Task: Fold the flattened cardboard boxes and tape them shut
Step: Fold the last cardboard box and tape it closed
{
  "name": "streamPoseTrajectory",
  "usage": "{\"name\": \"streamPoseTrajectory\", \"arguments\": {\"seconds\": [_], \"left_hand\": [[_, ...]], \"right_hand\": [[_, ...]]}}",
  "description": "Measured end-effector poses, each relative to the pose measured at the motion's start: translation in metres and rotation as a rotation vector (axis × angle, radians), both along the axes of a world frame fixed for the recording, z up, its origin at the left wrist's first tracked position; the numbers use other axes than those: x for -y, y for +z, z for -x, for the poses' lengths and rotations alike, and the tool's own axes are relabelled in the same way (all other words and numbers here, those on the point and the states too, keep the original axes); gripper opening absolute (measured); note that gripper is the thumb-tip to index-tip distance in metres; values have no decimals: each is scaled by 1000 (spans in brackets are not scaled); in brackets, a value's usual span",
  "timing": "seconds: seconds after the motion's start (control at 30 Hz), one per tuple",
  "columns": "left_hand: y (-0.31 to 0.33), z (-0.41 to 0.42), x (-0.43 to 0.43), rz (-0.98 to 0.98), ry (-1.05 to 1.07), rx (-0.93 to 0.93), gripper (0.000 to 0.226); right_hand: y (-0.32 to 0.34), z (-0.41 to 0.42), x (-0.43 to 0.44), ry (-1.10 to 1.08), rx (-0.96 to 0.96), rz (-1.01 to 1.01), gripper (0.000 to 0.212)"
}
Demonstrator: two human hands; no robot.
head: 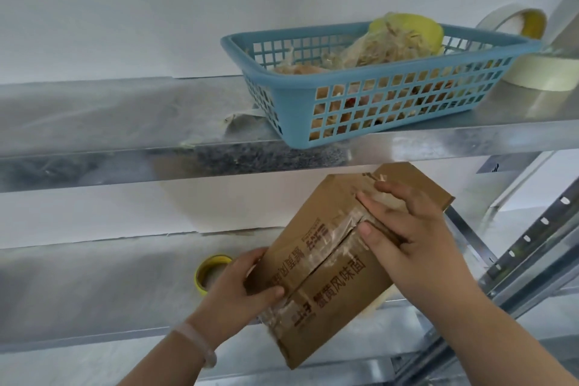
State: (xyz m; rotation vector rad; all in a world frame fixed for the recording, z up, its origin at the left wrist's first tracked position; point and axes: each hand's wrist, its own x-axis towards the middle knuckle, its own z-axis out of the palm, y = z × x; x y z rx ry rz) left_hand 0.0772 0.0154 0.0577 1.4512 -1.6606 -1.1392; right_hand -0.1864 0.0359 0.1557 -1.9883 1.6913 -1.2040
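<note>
Mostly metal rack [532, 238] in view: its upper shelf [94, 122] runs above both your hands, and its lower shelf [94, 285] lies behind your left hand. The cardboard box [344, 307], brown with printed characters, sits tilted between your two hands, in front of the lower shelf. Its two flaps meet in a centre seam covered by a strip of clear tape [332, 247]. A blue basket [360, 97] stands on the upper shelf, straight above your right hand, with crumpled clear plastic inside. Your left hand [241, 294] grips the box's near left edge, thumb laid over the top face, fingers wrapped out of sight behind. Your right hand [410, 235] lies on the far end of the seam, fingers fairly straight, fingertips and thumb pressing on the tape, not curled round anything. A yellow-cored tape roll [200, 276] sits on the lower shelf just left of your left hand. Two pale tape rolls rest up and right of your right hand, beyond the basket: one on edge [501, 22], one flat [545, 72]. A pale bracelet [197, 341] circles your left wrist.
</note>
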Motion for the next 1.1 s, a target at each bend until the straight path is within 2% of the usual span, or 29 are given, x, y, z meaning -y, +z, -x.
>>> {"name": "streamPoseTrajectory", "arguments": {"seconds": [0.07,0.13,0.17,0.27,0.4,0.57,0.67,0.77,0.93,1.0,1.1], "left_hand": [[19,8,8,61,-96,-85,70],[36,16,17,98,-164,-128,83],[42,21,22,105,-188,-131,83],[47,33,28,122,-195,-150,62],[38,36,26,146,-178,-221,57],[43,40,23,177,-129,-229,54],[45,40,17,205,-146,-216,54],[43,40,7,225,-176,-219,56],[41,32,-12,307,-89,-242,66],[39,24,-18,357,-70,-243,71],[38,15,-24,495,-32,-124,79]], "right_hand": [[1,-3,1,21,-58,8,40],[2,-8,-1,56,-116,-43,44],[2,-11,-2,65,-160,-94,50],[2,-14,-1,38,-238,-288,75],[6,-13,3,-19,-290,-408,87],[12,-5,9,4,-71,-559,108],[2,-1,-12,-139,45,-475,119],[-16,-5,-43,-190,94,-341,118],[-18,-9,-56,-124,144,-114,90],[-14,-11,-55,-48,111,-13,82],[-15,-13,-47,90,1,107,80]]}}
